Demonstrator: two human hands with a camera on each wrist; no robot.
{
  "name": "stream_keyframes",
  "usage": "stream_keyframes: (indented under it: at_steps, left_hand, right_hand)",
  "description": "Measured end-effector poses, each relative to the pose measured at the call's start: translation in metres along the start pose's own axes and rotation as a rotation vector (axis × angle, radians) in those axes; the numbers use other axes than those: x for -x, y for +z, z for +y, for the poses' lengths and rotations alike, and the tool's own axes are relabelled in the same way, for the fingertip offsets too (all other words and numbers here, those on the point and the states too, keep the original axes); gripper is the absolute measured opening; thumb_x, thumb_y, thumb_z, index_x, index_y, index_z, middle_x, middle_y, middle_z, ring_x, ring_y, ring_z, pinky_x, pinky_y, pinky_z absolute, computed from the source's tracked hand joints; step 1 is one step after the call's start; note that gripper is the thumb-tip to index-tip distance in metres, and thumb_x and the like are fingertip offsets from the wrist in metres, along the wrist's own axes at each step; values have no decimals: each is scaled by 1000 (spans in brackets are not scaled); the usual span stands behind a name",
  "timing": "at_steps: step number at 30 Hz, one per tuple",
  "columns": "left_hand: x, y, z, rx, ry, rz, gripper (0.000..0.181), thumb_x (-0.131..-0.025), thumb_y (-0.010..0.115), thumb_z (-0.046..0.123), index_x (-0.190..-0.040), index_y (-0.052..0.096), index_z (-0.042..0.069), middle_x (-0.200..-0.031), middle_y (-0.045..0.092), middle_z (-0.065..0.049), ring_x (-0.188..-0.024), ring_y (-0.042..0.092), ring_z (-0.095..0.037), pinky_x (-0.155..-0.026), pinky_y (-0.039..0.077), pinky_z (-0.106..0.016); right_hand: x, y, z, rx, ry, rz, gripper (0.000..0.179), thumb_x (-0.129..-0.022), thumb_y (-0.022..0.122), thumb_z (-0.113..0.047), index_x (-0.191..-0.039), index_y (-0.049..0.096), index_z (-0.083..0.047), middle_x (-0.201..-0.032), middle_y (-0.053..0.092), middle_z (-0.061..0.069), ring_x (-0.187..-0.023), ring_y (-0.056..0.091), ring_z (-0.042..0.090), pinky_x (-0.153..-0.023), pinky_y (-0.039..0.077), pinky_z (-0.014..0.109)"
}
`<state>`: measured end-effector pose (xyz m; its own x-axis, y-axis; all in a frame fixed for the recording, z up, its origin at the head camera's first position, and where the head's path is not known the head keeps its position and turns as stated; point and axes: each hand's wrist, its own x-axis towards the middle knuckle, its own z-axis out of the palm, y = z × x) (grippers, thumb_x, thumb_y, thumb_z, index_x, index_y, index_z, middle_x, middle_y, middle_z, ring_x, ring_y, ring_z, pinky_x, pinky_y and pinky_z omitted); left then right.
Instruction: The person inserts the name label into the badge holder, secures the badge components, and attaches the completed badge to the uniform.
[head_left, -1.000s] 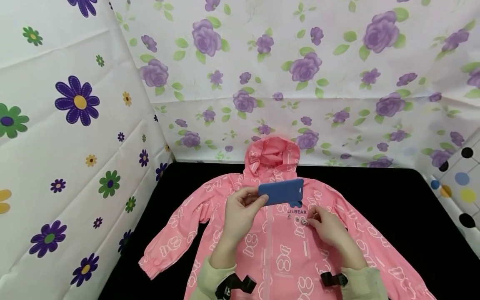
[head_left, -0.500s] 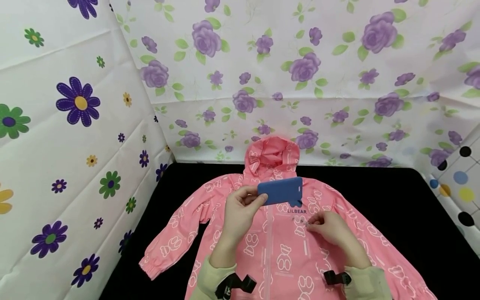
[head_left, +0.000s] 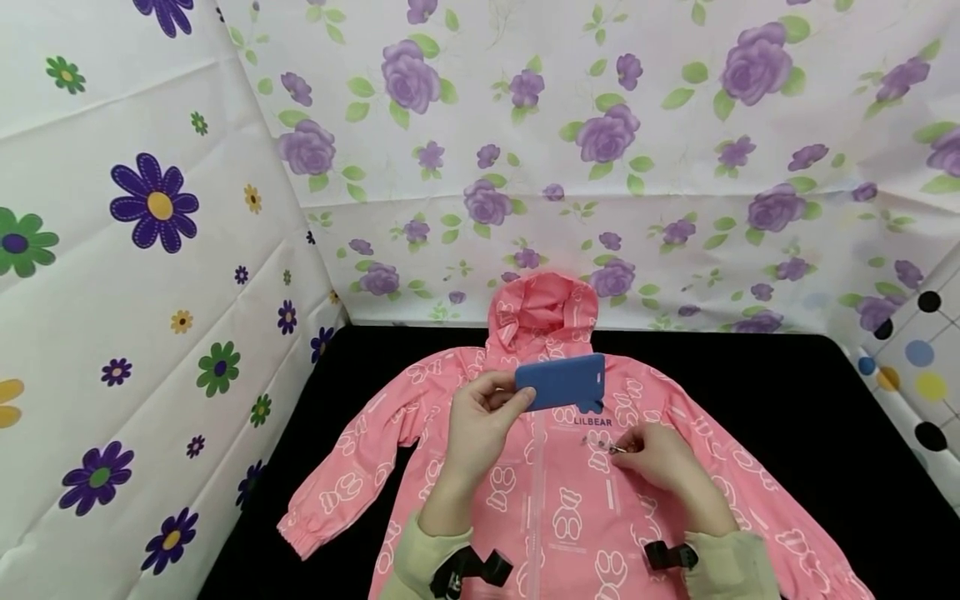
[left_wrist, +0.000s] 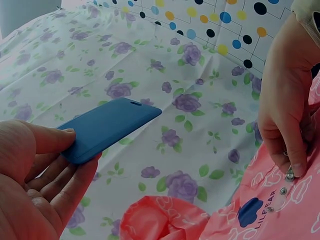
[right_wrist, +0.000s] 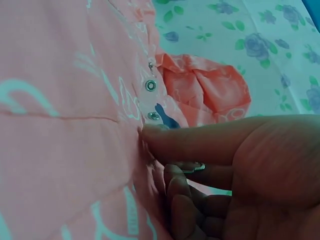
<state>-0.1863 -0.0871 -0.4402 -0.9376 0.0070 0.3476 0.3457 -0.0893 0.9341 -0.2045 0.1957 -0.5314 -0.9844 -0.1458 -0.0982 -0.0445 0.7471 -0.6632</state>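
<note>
My left hand [head_left: 478, 429] pinches a flat blue card holder [head_left: 561, 382] between thumb and fingers, raised in front of the jacket. A slot shows at the holder's far end in the left wrist view. Over the chest of a pink hooded jacket [head_left: 517, 500], my right hand [head_left: 662, 458] pinches a small metal badge clip [left_wrist: 290, 173]. From the clip runs a clear strap with metal snap studs [right_wrist: 150, 85], close to the "LILBEAR" lettering [head_left: 592, 422]. Whether the strap touches the cloth I cannot tell. The fingers partly hide the clip.
The jacket lies spread on a black table [head_left: 750, 392], sleeves out to both sides and hood [head_left: 543, 304] at the back. Flowered sheets [head_left: 675, 150] stand behind and at the left. A dotted sheet [head_left: 918, 392] is at the right.
My right hand has shifted slightly to the right and down, with the clip and strap. The left hand and card holder have barely moved.
</note>
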Motion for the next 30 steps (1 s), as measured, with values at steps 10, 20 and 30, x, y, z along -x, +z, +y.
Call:
stream_keyframes:
  at_steps: [10, 20, 30]
  left_hand:
    - [1, -1, -1, 5, -4, 3, 16, -94, 79, -3, -109, 78, -4, -99, 78, -16, -87, 78, -15, -80, 65, -30]
    - [-1, 0, 1, 15, -5, -3, 15, -94, 79, -4, -108, 77, -6, -99, 77, -19, -84, 77, -14, -79, 64, -28]
    - [-1, 1, -1, 38, -31, -19, 16, -95, 76, -5, -111, 77, -7, -102, 77, -20, -86, 78, -15, -82, 65, -31]
  right_hand:
    - [-1, 0, 2, -26, 16, 6, 18, -90, 87, -29, -97, 81, -13, -89, 71, -1, -79, 59, 17, -74, 51, 36]
    - [0, -10, -5, -79, -18, 87, 19, -96, 81, -26, -104, 82, -9, -92, 75, 1, -76, 61, 15, -73, 53, 34]
    - [5, -28, -19, -265, -8, 226, 39, -107, 69, -39, -125, 76, -5, -108, 77, 12, -94, 71, 25, -75, 57, 26]
